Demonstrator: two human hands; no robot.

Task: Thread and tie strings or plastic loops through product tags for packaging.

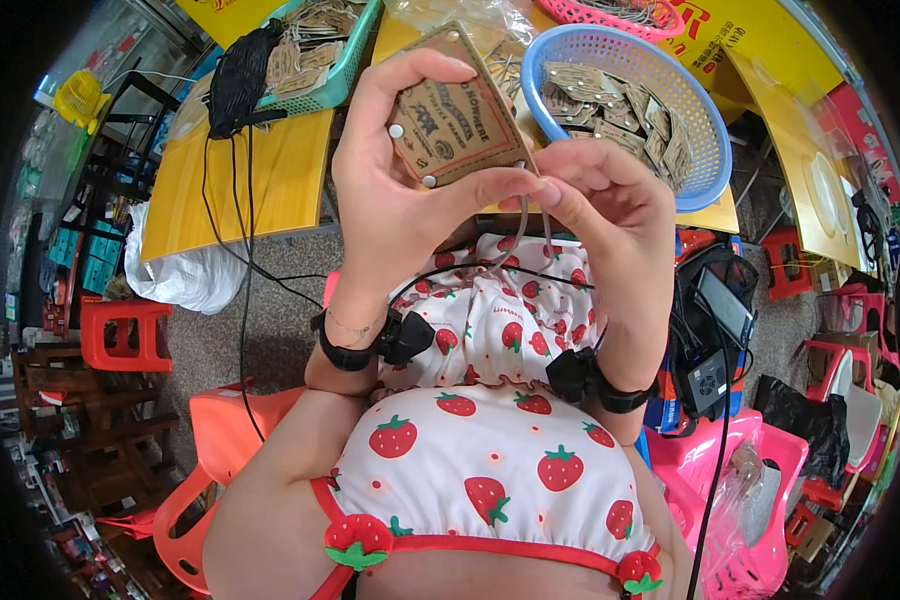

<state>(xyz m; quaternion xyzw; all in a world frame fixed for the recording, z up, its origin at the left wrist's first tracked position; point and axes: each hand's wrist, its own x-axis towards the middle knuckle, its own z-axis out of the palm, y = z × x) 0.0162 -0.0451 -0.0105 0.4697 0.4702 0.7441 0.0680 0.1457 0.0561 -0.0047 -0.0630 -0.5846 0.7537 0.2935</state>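
In front of my chest, above my lap, my left hand (410,190) grips a flat brown tag (457,115) by its edges, the fingers curved behind and over the top. The tag is tilted, with dark print, a red printed border and pale round studs near its edges. At its lower right corner a thin grey cord (526,225) hangs down in a loop. My right hand (602,195) pinches at that corner, thumb and fingertips closed on the cord, with the left thumb touching there. The exact hold is partly hidden by the fingertips.
Behind my hands, a blue basket (715,150) on the yellow table (180,195) holds many similar tags. A green basket (355,65) with corded tags and a black bundle of cords (240,80) stand to the left. Black cables cross near my left arm.
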